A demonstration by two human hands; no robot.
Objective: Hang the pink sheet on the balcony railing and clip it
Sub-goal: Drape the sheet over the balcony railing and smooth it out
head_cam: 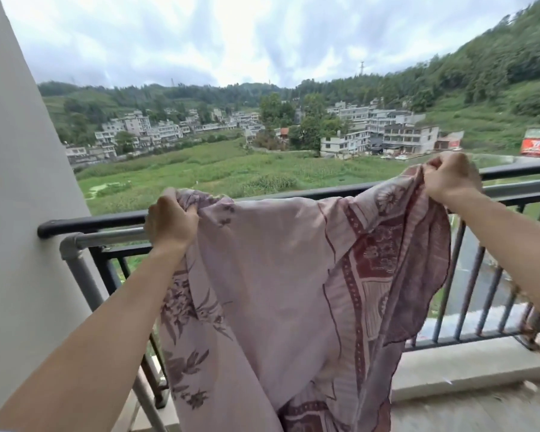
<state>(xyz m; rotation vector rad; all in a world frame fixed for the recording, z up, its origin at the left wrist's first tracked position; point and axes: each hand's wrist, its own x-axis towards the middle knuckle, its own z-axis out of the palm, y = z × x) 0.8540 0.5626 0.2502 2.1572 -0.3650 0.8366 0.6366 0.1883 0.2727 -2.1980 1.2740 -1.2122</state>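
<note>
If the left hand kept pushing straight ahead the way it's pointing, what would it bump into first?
Probably the grey pipe rail just beyond the left hand, with the black railing right behind it. Depth is hard to judge here.

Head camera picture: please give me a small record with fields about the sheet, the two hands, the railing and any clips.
sheet: pink cotton-like sheet with dark red floral and border print, held up by its top edge, rest hanging down inside the balcony
left hand: left hand closed on the bunched top edge, beside the rail
right hand: right hand closed on the other top corner, raised higher
railing: black metal balcony railing with vertical bars, behind the sheet
grey pipe: grey metal pipe just inside the railing
draped over rail: not yet clear
clips: none visible
</note>
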